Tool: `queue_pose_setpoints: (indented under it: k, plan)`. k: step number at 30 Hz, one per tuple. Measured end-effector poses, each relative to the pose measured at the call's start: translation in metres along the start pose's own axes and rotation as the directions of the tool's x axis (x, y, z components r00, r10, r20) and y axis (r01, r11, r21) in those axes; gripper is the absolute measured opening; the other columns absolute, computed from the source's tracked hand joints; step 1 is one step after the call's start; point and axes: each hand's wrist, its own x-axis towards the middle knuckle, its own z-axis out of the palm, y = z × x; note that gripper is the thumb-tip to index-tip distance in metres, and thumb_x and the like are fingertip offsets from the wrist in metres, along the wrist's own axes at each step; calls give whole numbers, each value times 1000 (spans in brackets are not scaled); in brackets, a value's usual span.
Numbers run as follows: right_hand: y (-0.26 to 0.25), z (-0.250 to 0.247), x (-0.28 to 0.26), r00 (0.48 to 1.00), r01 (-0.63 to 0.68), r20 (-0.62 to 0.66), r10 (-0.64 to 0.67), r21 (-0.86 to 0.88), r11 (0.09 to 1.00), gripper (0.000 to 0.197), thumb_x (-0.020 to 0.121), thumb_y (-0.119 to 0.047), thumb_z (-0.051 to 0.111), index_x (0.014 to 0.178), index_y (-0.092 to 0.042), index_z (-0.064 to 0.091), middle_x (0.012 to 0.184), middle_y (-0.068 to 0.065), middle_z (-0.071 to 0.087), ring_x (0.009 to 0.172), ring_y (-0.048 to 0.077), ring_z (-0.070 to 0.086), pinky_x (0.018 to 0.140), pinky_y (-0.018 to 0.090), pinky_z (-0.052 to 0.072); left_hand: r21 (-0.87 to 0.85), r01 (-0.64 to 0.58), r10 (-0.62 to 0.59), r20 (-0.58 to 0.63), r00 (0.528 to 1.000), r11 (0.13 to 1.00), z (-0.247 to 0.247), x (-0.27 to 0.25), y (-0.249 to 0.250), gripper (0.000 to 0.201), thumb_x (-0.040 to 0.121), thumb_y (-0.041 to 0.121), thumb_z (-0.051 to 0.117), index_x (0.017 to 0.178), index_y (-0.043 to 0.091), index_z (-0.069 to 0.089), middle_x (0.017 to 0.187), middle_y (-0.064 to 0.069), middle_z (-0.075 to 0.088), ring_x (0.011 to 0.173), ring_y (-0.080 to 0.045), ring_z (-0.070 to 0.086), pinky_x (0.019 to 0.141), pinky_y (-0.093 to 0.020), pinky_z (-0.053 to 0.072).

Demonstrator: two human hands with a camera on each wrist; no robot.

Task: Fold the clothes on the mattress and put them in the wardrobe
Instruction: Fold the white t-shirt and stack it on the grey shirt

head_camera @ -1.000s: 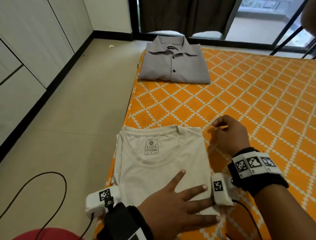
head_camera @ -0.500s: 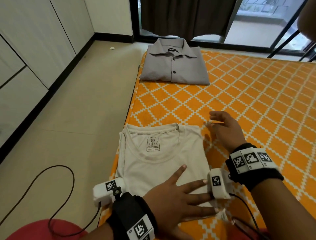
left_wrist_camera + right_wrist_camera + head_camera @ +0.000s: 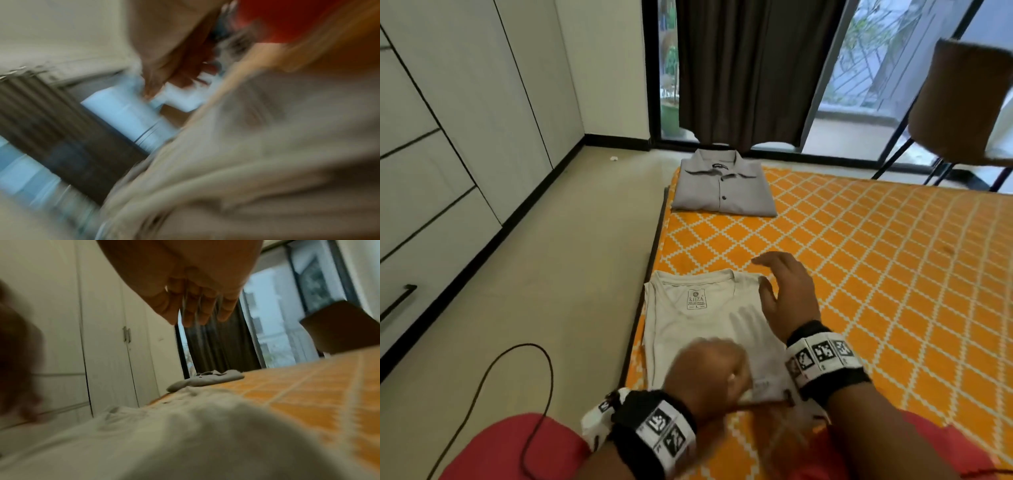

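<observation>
A beige T-shirt (image 3: 688, 329) lies folded at the near left edge of the orange patterned mattress (image 3: 859, 257). My left hand (image 3: 736, 380) is blurred at the shirt's near hem, fingers curled round the fabric edge, which lifts a little. In the left wrist view the left hand (image 3: 174, 65) and the T-shirt (image 3: 267, 146) are smeared. My right hand (image 3: 767, 274) hovers over the shirt's far right corner with relaxed fingers (image 3: 197, 309) holding nothing, above the T-shirt (image 3: 185, 434). A folded grey button shirt (image 3: 722, 192) lies at the mattress's far left corner.
The white wardrobe doors (image 3: 448, 137) line the left wall across a strip of bare floor. A black cable (image 3: 517, 377) loops on the floor near me. A brown chair (image 3: 962, 102) stands at the far right by the window and dark curtain (image 3: 750, 68).
My left hand has left its flat rest on the T-shirt and curled onto the near hem. The right hand has shifted left, over the shirt's far right corner. The head has tilted up.
</observation>
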Motion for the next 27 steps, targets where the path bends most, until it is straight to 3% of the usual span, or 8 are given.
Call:
queue_pose_setpoints:
  k: [2, 4, 7, 11, 16, 21, 24, 27]
  plan:
    - [-27, 12, -13, 979, -197, -24, 204, 170, 966, 40, 82, -8, 45, 118, -9, 61, 124, 13, 55, 116, 32, 50, 97, 40, 40, 74, 392, -377, -155, 913, 917, -10, 5, -11, 16, 80, 27, 40, 74, 17, 51, 73, -3, 54, 65, -25, 53, 57, -36, 48]
    - [-58, 39, -43, 950, -289, 158, 268, 124, 949, 56, 84, -22, 31, 134, -4, 50, 143, 18, 44, 134, 34, 39, 110, 41, 30, 215, 559, -562, -51, 826, 801, -2, -8, -19, 35, 76, 26, 36, 87, 9, 64, 93, -12, 65, 84, -32, 60, 71, -41, 52]
    - [-73, 70, -86, 792, -288, 516, 326, -155, 945, 62, 98, -39, 11, 156, -16, 10, 164, 4, -3, 150, 19, -3, 120, 40, 0, 334, 487, -562, 183, 806, 807, 35, -40, -26, 62, 75, 31, 37, 121, 2, 67, 131, -16, 60, 126, -33, 44, 112, -45, 22]
    - [-57, 65, -86, 673, -244, 658, 338, -233, 941, 94, 79, -76, -3, 153, -19, -14, 151, -10, -30, 147, 13, -20, 117, 40, -13, 342, 507, -596, 241, 766, 791, 38, -46, -22, 70, 78, 39, 39, 139, 5, 50, 147, -14, 44, 137, -28, 42, 113, -49, 13]
    - [-38, 56, -87, 648, -321, 632, 425, -280, 905, 132, 41, -90, -31, 151, -17, -22, 157, 0, -30, 146, 14, -24, 117, 39, -14, 342, 603, -687, 242, 685, 721, 34, -44, -24, 75, 84, 56, 36, 139, 7, 53, 146, -15, 47, 133, -30, 48, 111, -46, 13]
    - [-24, 41, -91, 558, -443, 572, 602, -408, 798, 90, 92, -71, 16, 150, -14, -24, 157, 2, -31, 147, 19, -23, 118, 43, -12, 315, 646, -716, 226, 660, 695, 23, -48, -25, 104, 77, 85, 3, 155, 17, -1, 163, -9, -4, 151, -24, 0, 117, -47, -5]
    - [-29, 32, -95, 590, -518, 453, 668, -422, 744, 86, 96, -64, 17, 151, -10, -21, 157, 8, -29, 147, 23, -22, 120, 43, -9, 348, 600, -678, 167, 716, 720, 20, -48, -16, 92, 89, 75, 11, 151, 8, 27, 160, -13, 23, 147, -27, 23, 116, -55, 7]
    - [-45, 38, -95, 727, -305, 513, 457, -356, 883, 78, 89, -56, -5, 149, -9, -23, 152, 6, -34, 143, 17, -26, 118, 38, -10, 361, 501, -585, 176, 792, 787, 26, -46, -9, 67, 93, 48, 30, 145, 7, 42, 155, -12, 33, 142, -26, 35, 116, -51, 10]
